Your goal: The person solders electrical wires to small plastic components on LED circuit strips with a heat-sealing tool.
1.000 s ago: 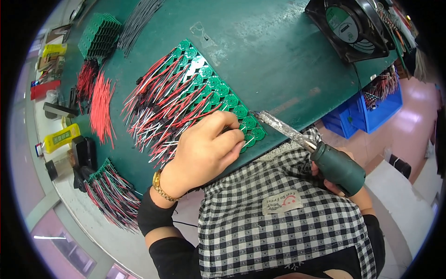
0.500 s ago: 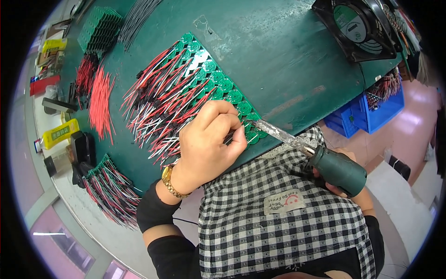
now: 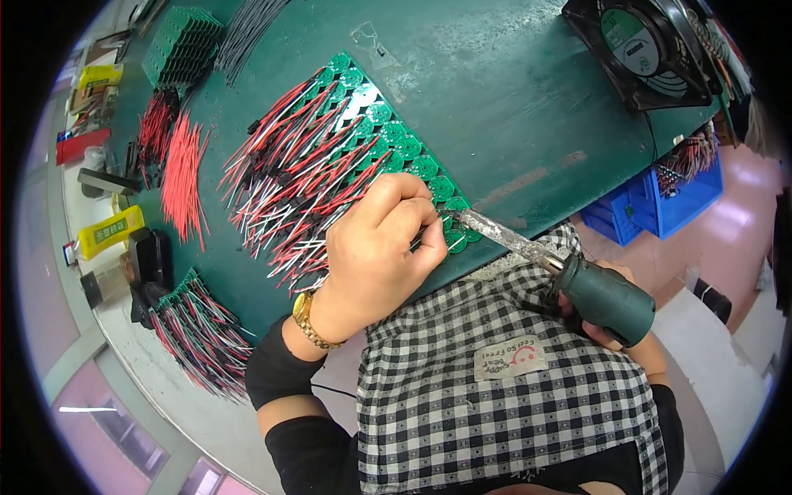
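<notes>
Left hand (image 3: 379,239): thumb and forefinger pressed together at the tips, other fingers curled; can't tell what, if anything, is pinched. Right hand (image 3: 602,335): fingers wrapped around the dark green handle of a soldering iron (image 3: 609,301), partly hidden behind it. Iron's tip points at the left fingertips, just to their right, at the circuit boards; contact too small to tell.

Sheet of round green circuit boards (image 3: 425,167) lies on the tabletop (image 3: 520,99), near corner just beside the left fingertips, rest running away ahead and leftward. Red, white and black wires (image 3: 301,177) fan off it, left of the left fingers, some reaching the hand. Further left of these fingers: loose red wires (image 3: 184,186), yellow bottle (image 3: 111,233), wired bundle (image 3: 202,338). Far ahead and left: stack of green boards (image 3: 183,45), dark grey strands (image 3: 250,35). Well ahead of right fingers: black fan (image 3: 639,49); nearer, lower than the tabletop, blue bin (image 3: 683,196).
</notes>
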Motion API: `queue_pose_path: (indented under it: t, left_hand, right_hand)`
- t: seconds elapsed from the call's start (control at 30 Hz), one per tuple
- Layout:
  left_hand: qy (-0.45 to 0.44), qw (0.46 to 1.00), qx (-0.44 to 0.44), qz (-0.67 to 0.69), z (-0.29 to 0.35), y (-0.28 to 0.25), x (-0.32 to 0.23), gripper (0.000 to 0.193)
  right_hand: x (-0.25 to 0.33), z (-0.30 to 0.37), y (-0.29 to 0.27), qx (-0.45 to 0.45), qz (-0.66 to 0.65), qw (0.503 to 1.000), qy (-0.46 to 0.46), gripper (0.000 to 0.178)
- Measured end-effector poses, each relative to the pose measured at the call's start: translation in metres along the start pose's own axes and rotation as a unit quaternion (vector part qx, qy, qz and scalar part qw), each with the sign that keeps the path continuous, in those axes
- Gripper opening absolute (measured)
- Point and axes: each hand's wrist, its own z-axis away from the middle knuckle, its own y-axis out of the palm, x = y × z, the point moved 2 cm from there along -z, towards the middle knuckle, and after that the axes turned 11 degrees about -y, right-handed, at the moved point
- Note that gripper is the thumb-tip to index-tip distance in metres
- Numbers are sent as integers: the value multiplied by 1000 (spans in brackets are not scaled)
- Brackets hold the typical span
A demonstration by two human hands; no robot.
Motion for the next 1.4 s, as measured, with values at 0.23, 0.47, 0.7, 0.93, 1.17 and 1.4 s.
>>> queue_pose_path:
  t: [0.23,0.47,0.7,0.93,1.17,1.4]
  left_hand:
    - [-6,1000,3,1,-1,1,-1,19]
    - [5,1000,16,12,-5,-2,3,20]
    - [47,999,9,26,-1,-8,1,17]
    - [-45,986,-138,-86,-27,-77,30,9]
    - [-380,803,-198,-414,-63,-223,245,18]
    - [-391,827,-54,-400,-76,-226,265,20]
  right_hand:
    - [8,3,2,-91,-187,973,100,41]
    - [21,-12,4,-126,-237,953,142,41]
    - [10,8,14,-202,-187,955,113,74]
    - [40,-8,12,-265,-219,920,190,65]
    - [14,-6,11,-193,-226,946,125,59]
    - [24,-1,16,-200,-239,934,173,52]
